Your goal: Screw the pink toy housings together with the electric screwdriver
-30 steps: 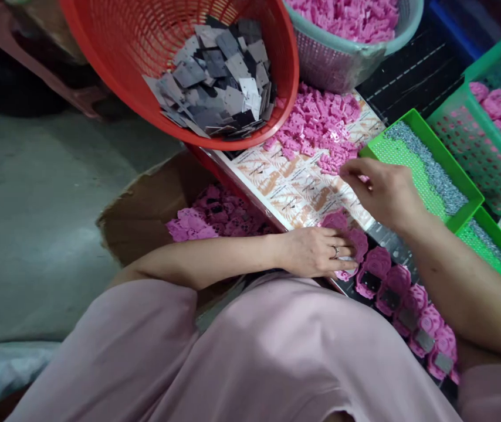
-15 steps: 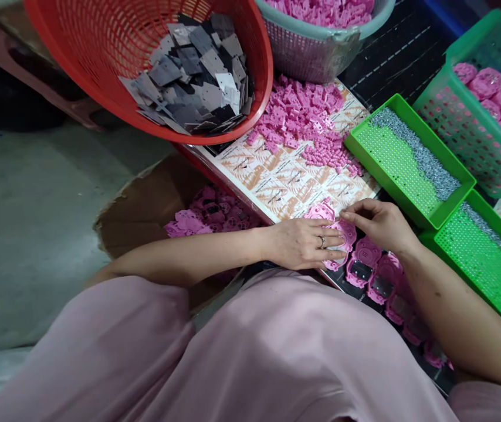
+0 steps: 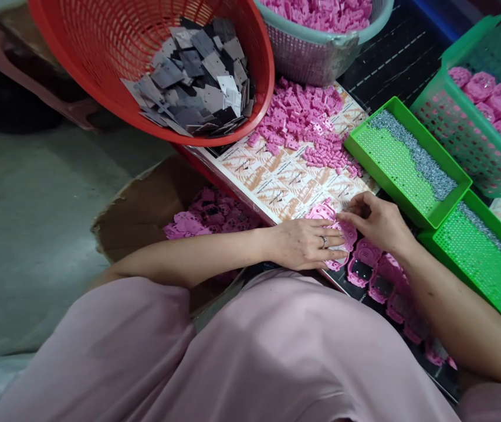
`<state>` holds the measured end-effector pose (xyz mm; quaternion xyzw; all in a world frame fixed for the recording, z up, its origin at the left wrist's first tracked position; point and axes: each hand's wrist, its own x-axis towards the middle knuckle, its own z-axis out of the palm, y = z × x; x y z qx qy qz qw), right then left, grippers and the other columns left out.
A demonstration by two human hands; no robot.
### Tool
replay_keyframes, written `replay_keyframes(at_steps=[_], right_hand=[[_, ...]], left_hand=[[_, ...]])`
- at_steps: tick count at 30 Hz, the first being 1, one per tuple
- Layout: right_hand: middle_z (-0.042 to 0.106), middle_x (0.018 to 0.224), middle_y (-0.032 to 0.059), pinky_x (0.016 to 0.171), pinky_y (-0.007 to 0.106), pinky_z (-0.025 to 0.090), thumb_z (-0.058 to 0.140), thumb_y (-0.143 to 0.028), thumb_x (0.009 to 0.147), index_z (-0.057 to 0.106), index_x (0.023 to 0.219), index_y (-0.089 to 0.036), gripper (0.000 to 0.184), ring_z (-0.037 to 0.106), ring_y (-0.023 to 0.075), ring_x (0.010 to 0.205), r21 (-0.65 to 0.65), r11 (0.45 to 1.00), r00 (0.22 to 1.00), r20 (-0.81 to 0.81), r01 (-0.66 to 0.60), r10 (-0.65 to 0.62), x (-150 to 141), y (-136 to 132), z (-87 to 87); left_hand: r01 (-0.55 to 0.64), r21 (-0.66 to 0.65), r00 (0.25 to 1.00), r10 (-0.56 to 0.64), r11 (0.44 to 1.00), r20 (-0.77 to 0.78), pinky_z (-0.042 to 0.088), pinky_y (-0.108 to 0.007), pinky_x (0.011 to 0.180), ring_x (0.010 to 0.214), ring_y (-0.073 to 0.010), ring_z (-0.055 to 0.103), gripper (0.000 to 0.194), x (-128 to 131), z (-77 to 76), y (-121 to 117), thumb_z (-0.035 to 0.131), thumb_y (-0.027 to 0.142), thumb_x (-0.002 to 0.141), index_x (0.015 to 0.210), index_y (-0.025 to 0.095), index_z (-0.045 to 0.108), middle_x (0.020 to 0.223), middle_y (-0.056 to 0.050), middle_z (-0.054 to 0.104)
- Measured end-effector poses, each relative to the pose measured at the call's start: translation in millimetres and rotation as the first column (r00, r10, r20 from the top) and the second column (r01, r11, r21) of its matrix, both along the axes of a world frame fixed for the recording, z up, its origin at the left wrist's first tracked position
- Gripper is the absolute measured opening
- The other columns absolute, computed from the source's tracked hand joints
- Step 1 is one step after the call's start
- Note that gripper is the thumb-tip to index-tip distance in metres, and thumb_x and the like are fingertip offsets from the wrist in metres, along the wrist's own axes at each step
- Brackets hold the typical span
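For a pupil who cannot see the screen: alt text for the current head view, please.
A person's ringed left hand lies over pink plastic casings at a table edge, the right hand close beside it. Nearby: a red basket of grey plates, two green trays of tiny metallic pieces, a cardboard box of pink parts.

A single camera worn on the worker's head, as I look on, faces forward and steeply down over a mauve garment (image 3: 285, 334), near the left hand (image 3: 307, 243) and right hand (image 3: 378, 220), which fall right of center. The wide view reaches past them to a red plastic basket (image 3: 101, 53) ahead and left, a green perforated tray (image 3: 380, 158) ahead and right, and concrete floor (image 3: 30, 234) well left.
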<state>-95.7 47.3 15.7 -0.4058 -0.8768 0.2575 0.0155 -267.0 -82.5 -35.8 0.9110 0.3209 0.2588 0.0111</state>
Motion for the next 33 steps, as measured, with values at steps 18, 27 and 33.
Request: replay_keyframes(at_steps=[18, 27, 33], right_hand=[[0.072, 0.084, 0.0051, 0.067, 0.031, 0.054, 0.063, -0.033, 0.078, 0.068, 0.106, -0.019, 0.032, 0.066, 0.0159, 0.069, -0.063, 0.998, 0.968, -0.251, 0.007, -0.022, 0.9, 13.2, 20.5], [0.07, 0.069, 0.0045, 0.057, 0.028, 0.05, 0.072, -0.052, 0.07, 0.075, 0.081, -0.019, 0.035, 0.061, 0.0139, 0.058, -0.363, 0.916, 0.946, -0.197, 0.173, -0.257, 65.9, -2.0, 4.7], [0.069, 0.078, 0.0042, 0.067, 0.03, 0.047, 0.067, -0.046, 0.078, 0.076, 0.082, -0.02, 0.028, 0.061, 0.0146, 0.069, -0.158, 0.987, 0.982, -0.182, 0.026, -0.055, 62.7, 1.5, -10.6]], left_hand=[[0.011, 0.069, 1.0, -0.01, 0.998, -0.011, 0.042, -0.043, 0.104, 0.119, -0.0234, 0.057, 0.039, 40.2, 12.7, 1.2, 0.047, 0.039, 0.096, 0.125, 0.016, 0.061, 0.129, -0.009, 0.062], [-0.012, -0.037, 0.993, 0.008, 0.999, -0.114, 0.039, -0.042, 0.107, 0.12, -0.0228, 0.057, 0.04, 61.6, 9.3, 7.7, 0.051, 0.036, 0.095, 0.126, 0.013, 0.06, 0.13, -0.014, 0.06], [0.003, -0.045, 0.992, -0.009, 0.999, -0.125, 0.04, -0.041, 0.107, 0.12, -0.0216, 0.057, 0.036, 56.8, 12.0, 7.6, 0.047, 0.032, 0.096, 0.125, 0.014, 0.061, 0.129, -0.012, 0.062]])
